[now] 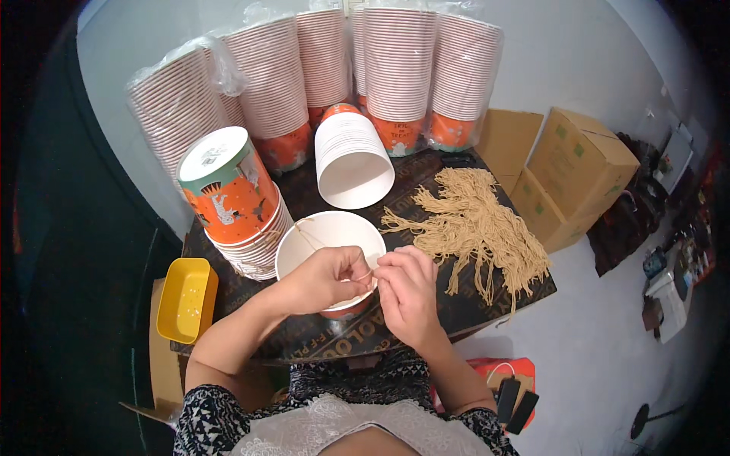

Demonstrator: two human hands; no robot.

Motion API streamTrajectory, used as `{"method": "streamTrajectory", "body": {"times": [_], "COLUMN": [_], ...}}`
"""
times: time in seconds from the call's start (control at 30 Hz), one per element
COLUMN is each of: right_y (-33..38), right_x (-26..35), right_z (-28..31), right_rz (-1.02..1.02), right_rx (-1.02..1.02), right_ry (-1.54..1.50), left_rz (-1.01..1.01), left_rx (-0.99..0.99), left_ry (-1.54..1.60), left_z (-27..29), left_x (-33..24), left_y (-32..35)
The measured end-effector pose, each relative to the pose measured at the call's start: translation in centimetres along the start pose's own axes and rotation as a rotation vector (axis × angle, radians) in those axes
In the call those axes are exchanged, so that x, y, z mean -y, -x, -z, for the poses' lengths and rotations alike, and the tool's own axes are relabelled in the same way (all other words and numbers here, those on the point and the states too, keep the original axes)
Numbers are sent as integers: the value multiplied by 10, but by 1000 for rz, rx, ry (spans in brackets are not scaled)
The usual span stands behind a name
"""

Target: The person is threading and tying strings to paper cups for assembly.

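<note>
A white-lined paper bucket (334,228) stands mouth up at the table's near edge, and both hands work at its near right rim. A thin tan cord (307,235) crosses its far left rim and hangs inside. My left hand (328,278) pinches a thin end of cord, thumb against bent fingers. Close beside it, my right hand (408,295) has its fingertips pressed together at the same cord. The exact grip is partly hidden by the fingers. Right of the bucket lies a spread bundle of tan cords (475,228).
Orange and green nested buckets (228,194) stand upside down at the left; another white stack (356,171) lies behind. Plastic-wrapped bucket stacks (399,68) line the wall. A yellow tray (205,304) with small white bits sits left. Cardboard boxes (582,163) stand right of the dark table (304,334).
</note>
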State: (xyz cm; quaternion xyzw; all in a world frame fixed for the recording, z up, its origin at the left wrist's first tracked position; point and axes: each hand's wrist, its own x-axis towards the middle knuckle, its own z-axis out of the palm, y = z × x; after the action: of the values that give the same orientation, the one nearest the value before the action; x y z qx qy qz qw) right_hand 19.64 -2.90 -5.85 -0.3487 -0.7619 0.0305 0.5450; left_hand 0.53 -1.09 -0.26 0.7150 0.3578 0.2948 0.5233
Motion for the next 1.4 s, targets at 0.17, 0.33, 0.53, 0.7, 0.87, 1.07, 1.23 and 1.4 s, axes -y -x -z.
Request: {"method": "streamTrajectory", "body": {"times": [0.17,0.33,0.53,0.7,0.87,1.07,1.23,1.4], "right_y": [-5,-6,-3,1,10,28,30,22], "right_x": [1,3,-2,-6,8,8,5,4], "right_z": [2,3,2,2,-2,2,5,3], "right_rz": [-27,-47,-87,-120,-10,174,186,0], "right_rx": [127,187,210,179,-86,-54,43,86], "right_ry": [-45,-87,-159,-302,-99,-80,-174,-363], "left_rz": [-248,-512,-576,-485,-228,68,8,-159], "left_rx": [-181,-319,-339,-310,-308,-361,-356,-361], "left_ry": [-528,-835,-870,-710,-493,-430,-480,-522], "left_z": [-16,-27,-30,-26,-20,-10,-11,-13], "left_x": [-7,-4,-5,-1,-6,-8,-6,-18], "left_y": [10,14,15,17,19,13,9,21]}}
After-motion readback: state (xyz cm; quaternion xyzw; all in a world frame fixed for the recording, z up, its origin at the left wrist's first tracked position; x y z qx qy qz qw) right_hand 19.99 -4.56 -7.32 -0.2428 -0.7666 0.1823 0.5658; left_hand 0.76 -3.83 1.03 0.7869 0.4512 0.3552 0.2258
